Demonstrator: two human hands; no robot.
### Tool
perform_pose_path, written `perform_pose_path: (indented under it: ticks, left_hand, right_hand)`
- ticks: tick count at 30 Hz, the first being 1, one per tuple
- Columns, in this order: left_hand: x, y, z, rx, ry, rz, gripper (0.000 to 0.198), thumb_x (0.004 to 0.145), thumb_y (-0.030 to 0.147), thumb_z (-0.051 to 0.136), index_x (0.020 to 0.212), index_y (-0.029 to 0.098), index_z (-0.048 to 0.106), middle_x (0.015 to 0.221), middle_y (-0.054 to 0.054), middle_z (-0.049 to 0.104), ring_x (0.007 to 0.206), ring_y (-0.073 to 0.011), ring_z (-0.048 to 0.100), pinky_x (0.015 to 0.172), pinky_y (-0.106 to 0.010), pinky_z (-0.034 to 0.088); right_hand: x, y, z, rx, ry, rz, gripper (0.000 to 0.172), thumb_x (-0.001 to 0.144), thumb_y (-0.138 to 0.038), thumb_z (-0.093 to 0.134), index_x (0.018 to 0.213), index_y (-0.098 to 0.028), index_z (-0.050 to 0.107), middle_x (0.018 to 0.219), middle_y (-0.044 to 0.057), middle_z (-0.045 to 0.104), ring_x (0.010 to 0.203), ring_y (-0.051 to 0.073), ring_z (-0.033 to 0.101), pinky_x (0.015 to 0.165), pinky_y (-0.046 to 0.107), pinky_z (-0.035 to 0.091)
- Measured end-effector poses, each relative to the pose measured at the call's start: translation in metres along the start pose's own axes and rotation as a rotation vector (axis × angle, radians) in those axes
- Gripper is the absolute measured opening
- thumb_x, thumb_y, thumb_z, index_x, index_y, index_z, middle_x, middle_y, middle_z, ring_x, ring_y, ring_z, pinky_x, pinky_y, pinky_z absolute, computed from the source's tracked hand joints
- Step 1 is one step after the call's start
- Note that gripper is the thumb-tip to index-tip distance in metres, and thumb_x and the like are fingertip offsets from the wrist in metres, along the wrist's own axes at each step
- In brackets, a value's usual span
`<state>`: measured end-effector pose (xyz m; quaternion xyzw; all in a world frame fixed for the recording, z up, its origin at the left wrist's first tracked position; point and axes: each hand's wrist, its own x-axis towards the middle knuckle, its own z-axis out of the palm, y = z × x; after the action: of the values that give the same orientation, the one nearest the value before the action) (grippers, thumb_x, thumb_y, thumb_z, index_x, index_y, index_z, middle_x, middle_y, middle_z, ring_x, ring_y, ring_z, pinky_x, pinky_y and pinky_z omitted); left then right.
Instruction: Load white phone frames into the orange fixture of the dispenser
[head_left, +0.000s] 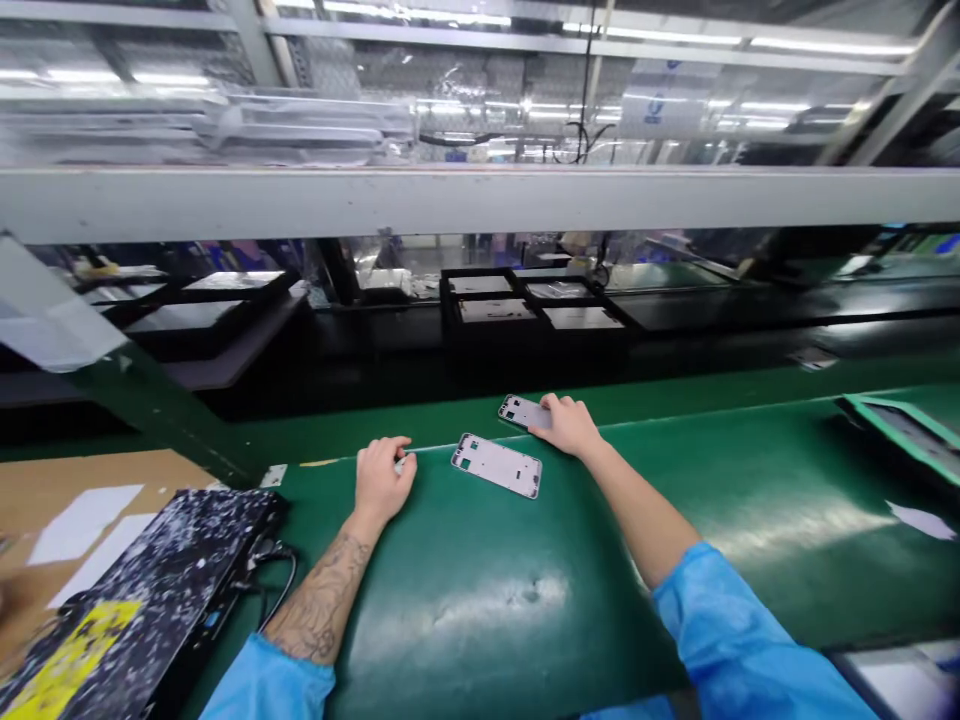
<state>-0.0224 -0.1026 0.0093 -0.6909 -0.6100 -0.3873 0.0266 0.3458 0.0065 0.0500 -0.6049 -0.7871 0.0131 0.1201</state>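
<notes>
The far phone frame [523,411], just beyond the near phone frame [496,464] on the green belt [750,500], lies under the right hand [570,425]'s spread fingers, best lifted by its edges; the left hand [381,478] rests curled, empty.

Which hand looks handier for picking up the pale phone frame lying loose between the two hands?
Probably the left hand: it rests free on the green belt, while the right hand lies on the other pale metal phone frame. The loose pale frame lies between them.
</notes>
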Motion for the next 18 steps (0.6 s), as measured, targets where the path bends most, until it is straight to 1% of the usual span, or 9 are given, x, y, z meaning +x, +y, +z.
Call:
perform_pose_path:
  ticks: [2,4,6,8,9,11,13,15,18]
  left_hand:
    - [0.0,-0.001,0.001,-0.005,0.0,-0.005,0.022,0.093,0.033,0.05,0.105,0.019,0.063,0.086,-0.006,0.063,0.088,-0.0249,0.058,0.083,-0.039,0.038]
    - [0.0,-0.002,0.002,-0.014,-0.005,-0.006,0.021,0.094,0.032,0.05,0.107,0.02,0.062,0.087,-0.005,0.063,0.088,-0.0245,0.057,0.083,-0.039,0.037]
    - [0.0,-0.002,0.002,-0.025,-0.014,-0.004,0.021,0.095,0.032,0.051,0.108,0.02,0.062,0.087,-0.005,0.062,0.088,-0.0239,0.057,0.084,-0.039,0.037]
    - [0.001,-0.001,0.003,-0.034,-0.018,-0.004,0.021,0.095,0.032,0.051,0.109,0.02,0.061,0.087,-0.004,0.062,0.088,-0.0235,0.057,0.084,-0.039,0.037]
    - [0.002,-0.001,0.004,-0.039,-0.018,-0.003,0.021,0.095,0.032,0.051,0.109,0.02,0.062,0.087,-0.004,0.062,0.088,-0.0234,0.057,0.084,-0.039,0.038]
    - [0.005,-0.002,0.004,-0.045,-0.013,-0.007,0.022,0.095,0.033,0.05,0.108,0.02,0.062,0.087,-0.004,0.062,0.088,-0.0237,0.058,0.084,-0.04,0.038]
    - [0.005,-0.005,0.003,-0.043,-0.017,-0.019,0.024,0.094,0.035,0.049,0.107,0.02,0.063,0.087,-0.005,0.064,0.089,-0.0246,0.059,0.083,-0.04,0.038]
    - [0.002,-0.009,-0.001,-0.036,-0.036,-0.03,0.028,0.092,0.039,0.048,0.105,0.021,0.065,0.086,-0.005,0.066,0.088,-0.026,0.061,0.08,-0.04,0.04]
    - [-0.001,-0.014,-0.007,-0.018,-0.058,-0.043,0.033,0.09,0.045,0.046,0.102,0.021,0.065,0.081,-0.006,0.066,0.082,-0.0279,0.061,0.071,-0.039,0.042]
  right_hand:
    - [0.013,-0.026,0.003,0.011,0.024,-0.033,0.051,0.086,-0.048,0.07,0.126,-0.022,0.053,0.123,0.014,0.063,0.12,0.036,0.053,0.099,0.05,0.04]
    - [0.008,-0.047,0.006,0.078,-0.014,-0.061,0.061,0.086,-0.053,0.07,0.135,-0.024,0.049,0.131,0.013,0.061,0.122,0.036,0.053,0.1,0.05,0.041]
    - [-0.012,-0.063,0.009,0.16,-0.134,-0.124,0.082,0.075,-0.059,0.08,0.143,-0.027,0.046,0.135,0.012,0.059,0.121,0.037,0.056,0.098,0.05,0.044]
    - [-0.035,-0.073,0.013,0.201,-0.228,-0.184,0.1,0.062,-0.055,0.089,0.148,-0.03,0.043,0.137,0.012,0.058,0.122,0.039,0.056,0.097,0.051,0.046]
    - [-0.046,-0.077,0.014,0.199,-0.231,-0.195,0.102,0.062,-0.05,0.09,0.149,-0.031,0.041,0.138,0.012,0.057,0.123,0.039,0.055,0.097,0.051,0.045]
    - [-0.064,-0.08,0.014,0.199,-0.194,-0.18,0.095,0.069,-0.041,0.086,0.151,-0.031,0.04,0.134,0.012,0.059,0.119,0.037,0.058,0.097,0.049,0.046]
    - [-0.079,-0.077,0.008,0.2,-0.17,-0.136,0.09,0.072,-0.034,0.082,0.151,-0.029,0.04,0.124,0.012,0.063,0.111,0.034,0.062,0.093,0.046,0.048]
    - [-0.102,-0.06,-0.006,0.201,-0.152,-0.077,0.092,0.068,-0.031,0.082,0.15,-0.029,0.042,0.118,0.011,0.064,0.105,0.033,0.063,0.091,0.044,0.049]
    - [-0.167,-0.001,-0.044,0.285,-0.078,0.049,0.092,0.065,-0.028,0.081,0.148,-0.029,0.043,0.124,0.009,0.063,0.108,0.031,0.062,0.095,0.043,0.05]
